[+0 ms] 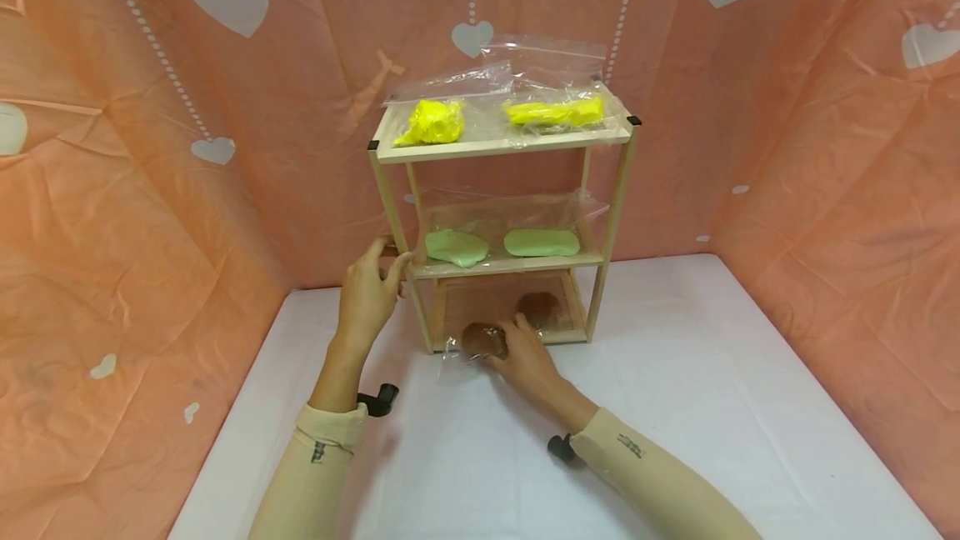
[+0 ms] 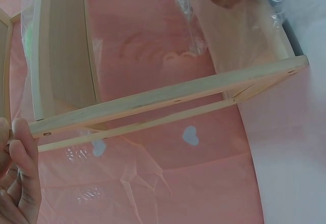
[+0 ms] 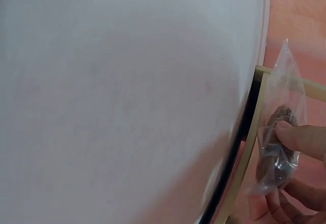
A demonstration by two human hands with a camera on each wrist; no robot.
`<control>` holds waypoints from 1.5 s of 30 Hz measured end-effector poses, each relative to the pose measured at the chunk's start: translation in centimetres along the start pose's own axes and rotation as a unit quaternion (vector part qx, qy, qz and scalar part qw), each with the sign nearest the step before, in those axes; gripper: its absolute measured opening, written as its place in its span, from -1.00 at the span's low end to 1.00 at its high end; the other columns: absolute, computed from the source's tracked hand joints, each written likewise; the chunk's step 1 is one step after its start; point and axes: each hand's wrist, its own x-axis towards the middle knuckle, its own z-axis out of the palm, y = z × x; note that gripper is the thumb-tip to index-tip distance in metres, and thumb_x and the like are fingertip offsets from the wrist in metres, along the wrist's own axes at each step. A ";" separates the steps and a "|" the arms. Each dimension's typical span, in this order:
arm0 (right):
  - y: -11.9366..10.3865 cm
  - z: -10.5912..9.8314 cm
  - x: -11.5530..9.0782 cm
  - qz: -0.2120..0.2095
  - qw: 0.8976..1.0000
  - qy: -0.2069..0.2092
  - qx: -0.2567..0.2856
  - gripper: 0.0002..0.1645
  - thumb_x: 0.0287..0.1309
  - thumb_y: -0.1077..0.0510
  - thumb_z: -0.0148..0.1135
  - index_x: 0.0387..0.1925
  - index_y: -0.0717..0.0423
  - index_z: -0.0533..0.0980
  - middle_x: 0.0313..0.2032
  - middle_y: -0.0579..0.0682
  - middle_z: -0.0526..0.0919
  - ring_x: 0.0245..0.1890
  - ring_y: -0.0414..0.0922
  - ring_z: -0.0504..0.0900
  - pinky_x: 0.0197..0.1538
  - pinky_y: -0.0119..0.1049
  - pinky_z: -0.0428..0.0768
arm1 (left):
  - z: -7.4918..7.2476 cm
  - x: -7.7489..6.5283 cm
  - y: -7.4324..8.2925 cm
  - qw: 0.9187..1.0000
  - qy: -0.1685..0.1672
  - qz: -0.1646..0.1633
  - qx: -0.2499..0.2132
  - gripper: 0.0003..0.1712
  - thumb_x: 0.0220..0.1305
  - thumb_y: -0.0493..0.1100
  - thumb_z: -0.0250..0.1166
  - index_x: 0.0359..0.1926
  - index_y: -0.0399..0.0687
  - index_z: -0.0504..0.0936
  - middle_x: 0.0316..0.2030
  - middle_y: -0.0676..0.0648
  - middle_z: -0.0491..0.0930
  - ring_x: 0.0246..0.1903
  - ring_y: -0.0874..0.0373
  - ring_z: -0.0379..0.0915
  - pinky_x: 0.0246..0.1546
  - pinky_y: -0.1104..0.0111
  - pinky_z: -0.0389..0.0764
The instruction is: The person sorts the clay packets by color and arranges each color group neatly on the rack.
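A small three-tier wooden shelf (image 1: 502,148) stands on the white table. My left hand (image 1: 369,286) is at its left front post (image 2: 178,99), fingers and thumb curled round the wood near the middle tier. At the bottom tier, my right hand (image 1: 525,361) pinches a clear plastic bag holding a brown lump of clay (image 1: 482,341). In the right wrist view the thumb presses on the bagged brown clay (image 3: 277,155), with the fingers behind it. This bag overlaps the bottom tier's front edge. A second brown lump (image 1: 538,307) lies behind it on that tier.
Two bagged yellow lumps (image 1: 435,122) lie on the top tier. On the middle tier lie two bagged pale green pieces (image 1: 542,242). Orange cloth with white hearts (image 1: 228,0) hangs behind and at both sides of the white table (image 1: 675,407).
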 end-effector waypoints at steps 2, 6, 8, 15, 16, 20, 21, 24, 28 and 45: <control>0.0 0.1 0.0 0.009 1.000 -0.008 0.005 -0.24 0.17 0.16 0.63 0.31 0.38 0.51 0.28 0.38 0.50 0.36 0.34 0.51 0.39 0.19 0.52 | 0.0 0.0 0.0 1.000 -0.001 0.001 -0.001 -0.60 0.63 0.00 0.25 0.28 -0.14 0.60 -0.03 -0.17 0.77 -0.63 0.18 0.63 -0.62 0.31 0.52; -0.1 0.2 0.0 0.011 1.000 -0.014 0.014 -0.28 0.16 0.18 0.63 0.28 0.37 0.54 0.22 0.33 0.53 0.29 0.29 0.57 0.34 0.15 0.57 | 0.1 0.0 0.0 1.000 0.001 0.000 -0.001 -0.59 0.62 0.01 0.26 0.27 -0.13 0.60 0.00 -0.16 0.77 -0.62 0.15 0.64 -0.62 0.31 0.53; -0.1 0.2 -0.1 0.012 1.000 -0.014 0.021 -0.28 0.15 0.20 0.63 0.28 0.37 0.54 0.18 0.30 0.53 0.23 0.25 0.60 0.32 0.11 0.59 | 0.1 0.0 0.0 1.000 0.002 0.000 -0.001 -0.59 0.62 0.02 0.26 0.28 -0.13 0.60 0.04 -0.16 0.76 -0.60 0.11 0.67 -0.61 0.30 0.53; -0.3 0.1 -0.4 0.030 0.999 -0.011 0.034 -0.23 0.12 0.22 0.65 0.28 0.46 0.50 0.15 0.32 0.53 0.14 0.20 0.64 0.30 0.06 0.62 | 0.1 0.0 -0.1 1.000 0.002 0.004 -0.001 -0.61 0.63 0.01 0.25 0.27 -0.11 0.60 0.07 -0.15 0.75 -0.61 0.13 0.65 -0.61 0.29 0.54; -0.3 0.1 -0.4 0.033 0.999 -0.010 0.034 -0.24 0.11 0.21 0.66 0.26 0.45 0.52 0.14 0.31 0.54 0.12 0.19 0.64 0.29 0.07 0.63 | 0.1 -0.1 0.0 1.000 0.002 0.005 -0.002 -0.61 0.63 0.01 0.25 0.27 -0.12 0.60 0.06 -0.16 0.75 -0.61 0.14 0.65 -0.62 0.29 0.55; -0.4 0.1 -0.5 0.048 0.999 0.004 0.000 -0.31 0.08 0.13 0.69 0.16 0.35 0.59 0.02 0.22 0.57 0.04 0.17 0.67 0.14 0.07 0.70 | 0.0 0.0 0.0 1.000 0.000 0.006 -0.004 -0.60 0.64 -0.01 0.25 0.28 -0.14 0.60 0.06 -0.17 0.75 -0.62 0.16 0.64 -0.61 0.27 0.55; -0.4 0.1 -0.5 0.052 0.999 0.007 -0.009 -0.33 0.07 0.10 0.69 0.13 0.33 0.60 0.00 0.20 0.57 0.01 0.16 0.68 0.09 0.07 0.71 | 0.0 0.0 0.0 1.000 0.000 0.007 -0.004 -0.60 0.64 -0.01 0.25 0.28 -0.14 0.60 0.07 -0.17 0.75 -0.61 0.16 0.64 -0.61 0.27 0.55; -0.5 0.1 -0.6 0.061 0.998 0.009 -0.018 -0.35 0.06 0.07 0.69 0.09 0.31 0.60 -0.04 0.19 0.57 -0.06 0.16 0.69 0.00 0.07 0.72 | 0.0 -0.1 0.0 1.000 -0.001 0.006 -0.002 -0.61 0.64 0.00 0.24 0.28 -0.12 0.59 0.09 -0.17 0.74 -0.61 0.16 0.65 -0.60 0.26 0.55; -0.5 0.2 -0.7 0.057 0.998 0.003 0.010 -0.32 0.08 0.14 0.66 0.13 0.39 0.54 0.04 0.28 0.57 0.04 0.22 0.66 0.16 0.12 0.68 | 0.0 -0.1 0.0 1.000 0.000 0.006 -0.001 -0.62 0.63 0.00 0.25 0.27 -0.11 0.60 0.04 -0.16 0.75 -0.61 0.16 0.64 -0.61 0.26 0.55; -0.7 0.4 -0.7 0.047 0.999 -0.007 0.007 -0.38 0.00 0.18 0.62 0.07 0.37 0.60 -0.07 0.15 0.53 -0.04 0.07 0.60 0.05 0.05 0.69 | 0.0 -0.1 0.1 1.000 0.004 0.005 0.000 -0.60 0.63 0.00 0.25 0.27 -0.13 0.60 0.11 -0.18 0.74 -0.61 0.18 0.65 -0.59 0.31 0.54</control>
